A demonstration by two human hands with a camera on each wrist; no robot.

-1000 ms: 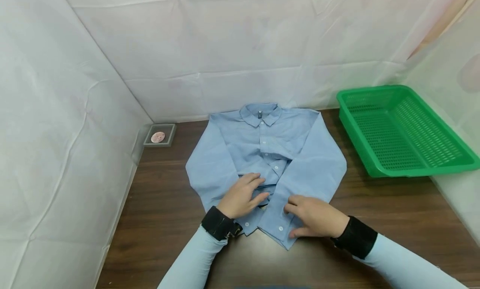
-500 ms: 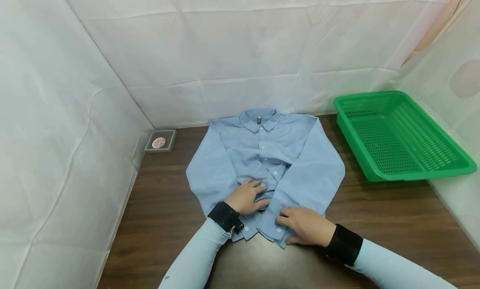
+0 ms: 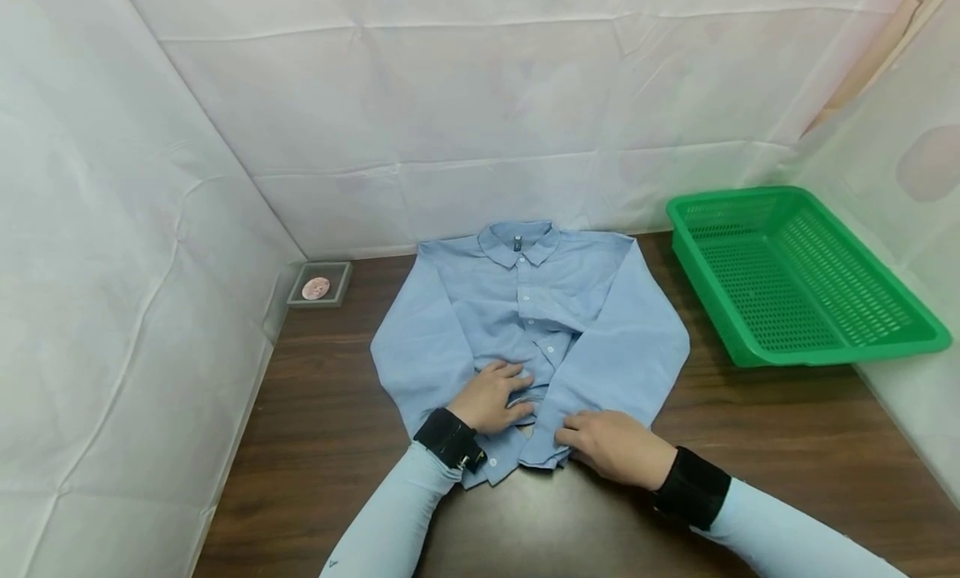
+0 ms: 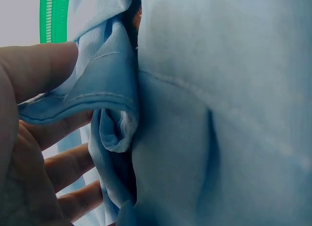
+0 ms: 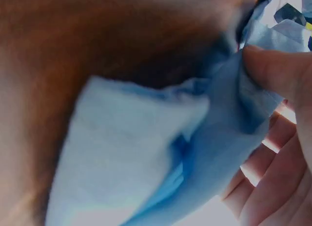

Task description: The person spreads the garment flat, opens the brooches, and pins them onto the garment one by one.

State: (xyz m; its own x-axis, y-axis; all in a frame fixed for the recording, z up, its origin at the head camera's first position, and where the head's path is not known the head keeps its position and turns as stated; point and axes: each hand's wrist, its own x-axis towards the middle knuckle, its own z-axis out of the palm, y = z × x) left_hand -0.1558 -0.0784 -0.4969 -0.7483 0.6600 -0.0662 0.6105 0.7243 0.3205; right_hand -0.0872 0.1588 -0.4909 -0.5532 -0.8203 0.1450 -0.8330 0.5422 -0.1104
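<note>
Two hands at the near end of one light-blue shirt (image 3: 498,311), laid front up on the brown counter (image 3: 322,436), with collar (image 3: 498,246) at the foot of the white backdrop (image 3: 480,95) and hem toward the person. Long axis straight out from the body, collar to hem, both shirt sleeves slanting in toward the bottom middle. Relation to judge by: right hand (image 3: 618,449) on the lower end of the right-lying sleeve (image 3: 630,353), with most of the cloth ahead and to the left; probably better placed for that corner than the left hand (image 3: 491,399), farther in across the front. Right hand closed lightly, thumb over fingers, with an edge of shirt cloth pinched between; wrist turned inward, forearm slanting in from the right. Left hand palm down and loosely spread on the shirt, fingers nearly straight, pointing forward and rightward; in the left wrist view, a cloth edge between thumb and fingers, but cannot tell whether pressed. Off to the right, apart from the shirt, a green basket (image 3: 720,307).
</note>
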